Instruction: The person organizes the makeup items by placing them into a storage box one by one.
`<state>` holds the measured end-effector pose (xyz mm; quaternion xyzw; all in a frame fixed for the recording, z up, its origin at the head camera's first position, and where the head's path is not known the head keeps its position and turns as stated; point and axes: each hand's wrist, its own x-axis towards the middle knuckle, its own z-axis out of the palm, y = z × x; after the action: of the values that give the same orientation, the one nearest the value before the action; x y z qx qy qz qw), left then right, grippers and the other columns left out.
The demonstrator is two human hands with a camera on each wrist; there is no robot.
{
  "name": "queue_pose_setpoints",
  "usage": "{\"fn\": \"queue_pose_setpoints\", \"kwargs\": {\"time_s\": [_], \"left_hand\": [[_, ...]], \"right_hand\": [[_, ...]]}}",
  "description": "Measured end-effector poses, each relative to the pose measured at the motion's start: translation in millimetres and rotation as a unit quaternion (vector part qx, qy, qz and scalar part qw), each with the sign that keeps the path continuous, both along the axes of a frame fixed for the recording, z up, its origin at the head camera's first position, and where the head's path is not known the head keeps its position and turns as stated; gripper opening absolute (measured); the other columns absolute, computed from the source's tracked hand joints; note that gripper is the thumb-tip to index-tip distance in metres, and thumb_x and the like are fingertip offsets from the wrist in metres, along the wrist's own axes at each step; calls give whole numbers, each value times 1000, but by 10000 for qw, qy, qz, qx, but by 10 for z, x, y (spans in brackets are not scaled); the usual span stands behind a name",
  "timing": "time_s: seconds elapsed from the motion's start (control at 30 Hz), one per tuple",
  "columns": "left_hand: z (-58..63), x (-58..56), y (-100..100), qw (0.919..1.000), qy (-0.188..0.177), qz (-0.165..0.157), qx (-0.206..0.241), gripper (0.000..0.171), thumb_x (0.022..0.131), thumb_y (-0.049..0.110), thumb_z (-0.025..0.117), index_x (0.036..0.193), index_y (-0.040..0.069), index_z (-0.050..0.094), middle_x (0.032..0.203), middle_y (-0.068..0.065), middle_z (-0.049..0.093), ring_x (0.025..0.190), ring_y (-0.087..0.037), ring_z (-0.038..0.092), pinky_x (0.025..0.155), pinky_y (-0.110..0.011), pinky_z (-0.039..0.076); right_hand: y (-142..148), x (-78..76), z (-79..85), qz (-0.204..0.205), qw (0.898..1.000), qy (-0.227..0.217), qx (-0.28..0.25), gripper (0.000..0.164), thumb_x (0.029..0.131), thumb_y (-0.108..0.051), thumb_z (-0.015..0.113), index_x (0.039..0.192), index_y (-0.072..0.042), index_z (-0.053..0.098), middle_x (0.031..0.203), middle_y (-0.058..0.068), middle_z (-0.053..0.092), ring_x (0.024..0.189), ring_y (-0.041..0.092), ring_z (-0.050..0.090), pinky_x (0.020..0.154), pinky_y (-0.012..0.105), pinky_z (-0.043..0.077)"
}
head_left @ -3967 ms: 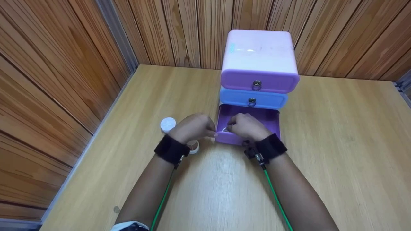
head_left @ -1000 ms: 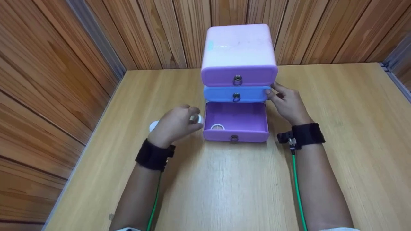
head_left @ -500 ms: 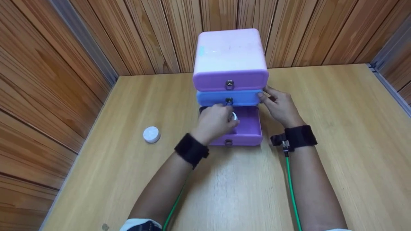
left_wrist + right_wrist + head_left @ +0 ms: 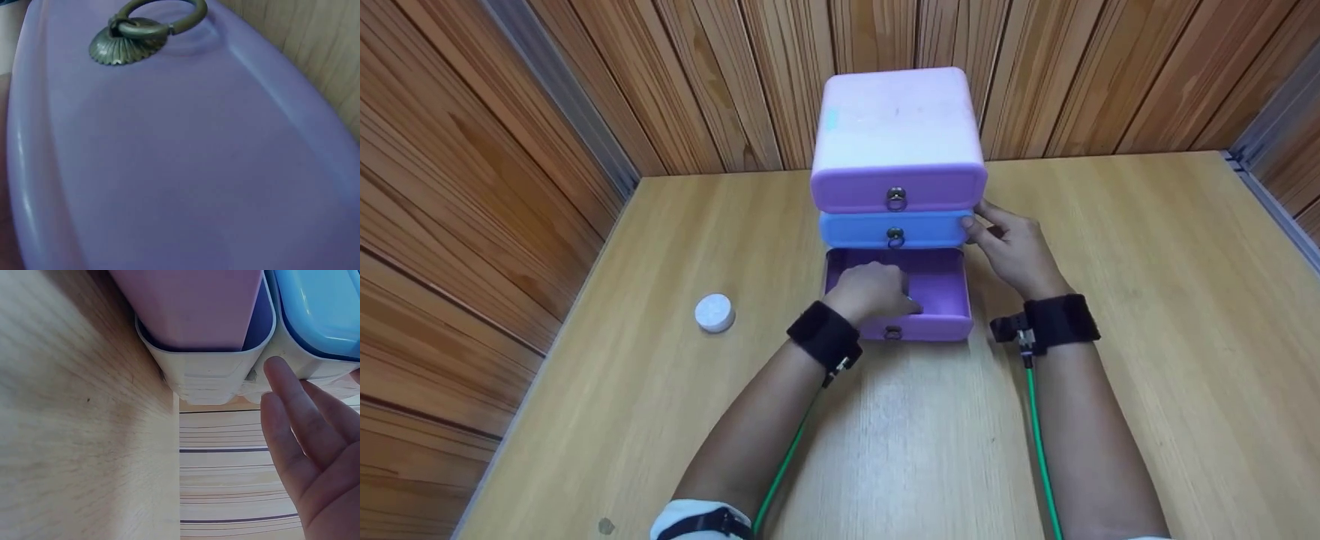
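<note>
My left hand (image 4: pixel 874 291) reaches into the pulled-out bottom purple drawer (image 4: pixel 945 328), its fingers bent downward. A sliver of the small white-rimmed round piece (image 4: pixel 910 298) shows at its fingertips; the rest is hidden. In the left wrist view only the purple drawer front (image 4: pixel 169 140) and its brass ring pull (image 4: pixel 191 19) fill the picture. My right hand (image 4: pixel 1020 251) rests at the right side of the drawer unit, thumb on the edge of the blue drawer (image 4: pixel 855 229). The right wrist view has its extended fingers (image 4: pixel 284 377) beside the unit's white casing (image 4: pixel 208 374).
A white round disc-like piece (image 4: pixel 714 313) lies on the wooden table (image 4: pixel 660 420) left of the drawers. The top purple drawer (image 4: pixel 847 189) is closed under the pink casing (image 4: pixel 900 120). Wood-plank walls (image 4: pixel 712 82) stand behind and to the left.
From left of the unit, my left hand has carried a white-rimmed round piece over and down into the bottom drawer. My right hand has moved from that drawer to the unit's right side.
</note>
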<state>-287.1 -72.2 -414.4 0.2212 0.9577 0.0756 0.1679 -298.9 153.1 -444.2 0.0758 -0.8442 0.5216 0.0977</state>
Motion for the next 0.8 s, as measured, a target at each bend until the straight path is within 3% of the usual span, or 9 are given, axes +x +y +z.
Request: {"fn": "queue_pose_setpoints", "kwargs": {"time_s": [0.2, 0.4, 0.5, 0.63, 0.8], "left_hand": [[31, -41, -20, 9995, -214, 16, -245, 34, 80, 52, 73, 79, 19, 68, 74, 5, 63, 70, -14, 60, 65, -36, 49], [5, -54, -10, 9995, -254, 34, -175, 33, 80, 52, 74, 75, 20, 67, 70, 7, 60, 68, -13, 58, 65, -35, 48], [-11, -68, 4, 9991, -375, 2, -172, 32, 82, 46, 73, 71, 19, 61, 66, 6, 54, 66, -14, 56, 66, -36, 48], [-16, -86, 14, 9987, -470, -31, -206, 26, 84, 39, 73, 72, 19, 62, 70, 4, 57, 70, -16, 57, 71, -38, 49], [-8, -82, -33, 9990, -432, 48, -121, 36, 81, 50, 74, 75, 16, 65, 70, 3, 59, 67, -15, 56, 67, -36, 49]], "right_hand": [[3, -9, -6, -17, 9999, 147, 65, 58, 93, -55, 56, 143, -28, 47, 135, 1, 57, 87, 17, 68, 78, 33, 47], [12, -11, -15, 18, 9999, 121, 9, 59, 93, -54, 56, 144, -25, 46, 137, 3, 56, 92, 28, 69, 78, 32, 47], [17, -8, -15, -4, 9999, 104, 18, 60, 93, -54, 56, 144, -25, 46, 137, 3, 56, 93, 27, 68, 79, 32, 47], [17, -4, -13, -34, 9999, 147, 43, 59, 93, -54, 56, 143, -25, 48, 134, 2, 58, 92, 25, 68, 73, 31, 47], [0, -10, -14, 18, 9999, 142, -3, 57, 93, -55, 56, 143, -28, 48, 130, 4, 61, 93, 30, 68, 72, 30, 46]]}}
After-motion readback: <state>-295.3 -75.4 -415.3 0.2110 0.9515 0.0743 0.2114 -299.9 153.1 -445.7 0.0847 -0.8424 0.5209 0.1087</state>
